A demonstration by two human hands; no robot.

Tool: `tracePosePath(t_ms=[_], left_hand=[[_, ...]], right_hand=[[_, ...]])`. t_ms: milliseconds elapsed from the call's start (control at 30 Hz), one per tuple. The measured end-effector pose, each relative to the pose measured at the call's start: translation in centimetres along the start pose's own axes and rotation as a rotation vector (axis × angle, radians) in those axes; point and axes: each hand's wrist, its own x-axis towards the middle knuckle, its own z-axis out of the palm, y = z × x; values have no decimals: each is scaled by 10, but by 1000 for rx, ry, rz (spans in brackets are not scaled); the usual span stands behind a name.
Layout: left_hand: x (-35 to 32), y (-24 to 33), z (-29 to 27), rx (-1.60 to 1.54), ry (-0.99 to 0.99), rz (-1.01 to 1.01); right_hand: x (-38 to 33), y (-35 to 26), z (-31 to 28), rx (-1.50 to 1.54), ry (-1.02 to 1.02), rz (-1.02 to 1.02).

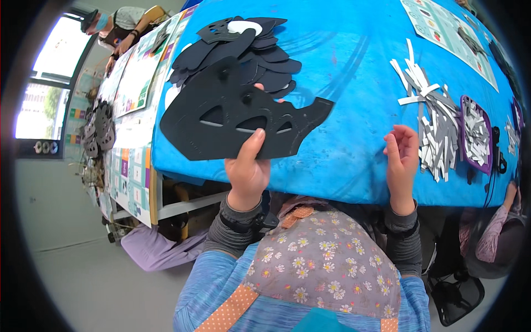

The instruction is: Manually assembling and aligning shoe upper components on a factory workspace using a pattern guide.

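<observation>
Left hand (247, 172) fingers are clamping a black cut-out sheet (232, 119) above the blue bench (354, 66); right hand (402, 157) is hovering empty, fingers loosely curled, beside white paper strips (428, 119).

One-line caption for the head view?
Left hand lifts a black foam cutout over the blue table; right hand empty.

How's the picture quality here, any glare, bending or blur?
Head view: the window at far left is blown out white; the blue table edge bows from fisheye distortion and black fills the corners; the left hand and black cutout sheet look sharp, evenly lit, with soft shadows.
</observation>
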Motion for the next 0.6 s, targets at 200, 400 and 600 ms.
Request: tracePosePath(t_ms=[200,400,600], left_hand=[[-4,-6,-6,75,108,-46],[-3,-10,-13,106,162,-24],[-9,-12,-22,64,263,-174]], right_hand=[[1,2,0,-78,-22,-16],[0,0,0,-175,-41,14],[0,-1,0,-160,-79,34]])
